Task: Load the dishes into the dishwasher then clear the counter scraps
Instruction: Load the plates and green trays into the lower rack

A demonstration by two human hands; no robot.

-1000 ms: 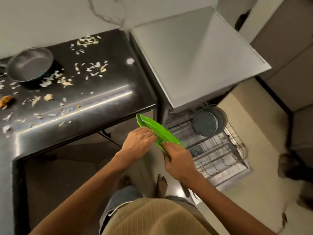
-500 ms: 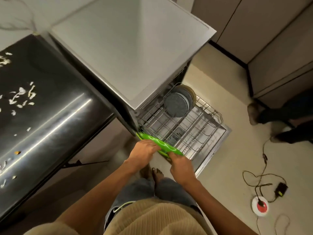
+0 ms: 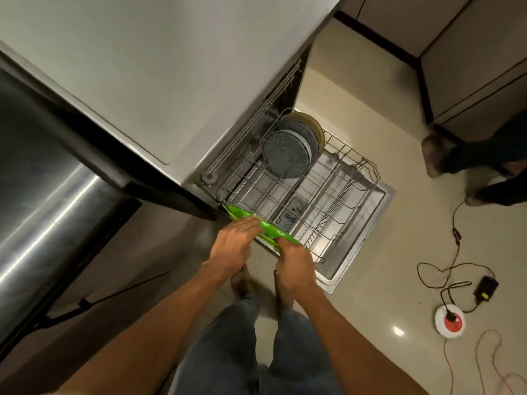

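Bright green plate [image 3: 266, 227]; speckled grey plates [image 3: 286, 153] in a silvery wire rack [image 3: 336, 192]; beige floor [image 3: 399, 238]; red-and-white disc [image 3: 450, 320].

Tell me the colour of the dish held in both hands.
Bright green dish, clearest in the head view.

Light is dim and warm, overhead. A long glare streak runs along the steel counter [image 3: 42, 212] on my left; a small bright reflection sits on the floor tile [image 3: 398, 331] at near right. My legs throw soft shadow on the floor beneath me. Wide-angle bending curves the dishwasher top [image 3: 148, 67] and cabinet lines at far edges. Slight motion softness overall; my forearms at the near edge look blurred.
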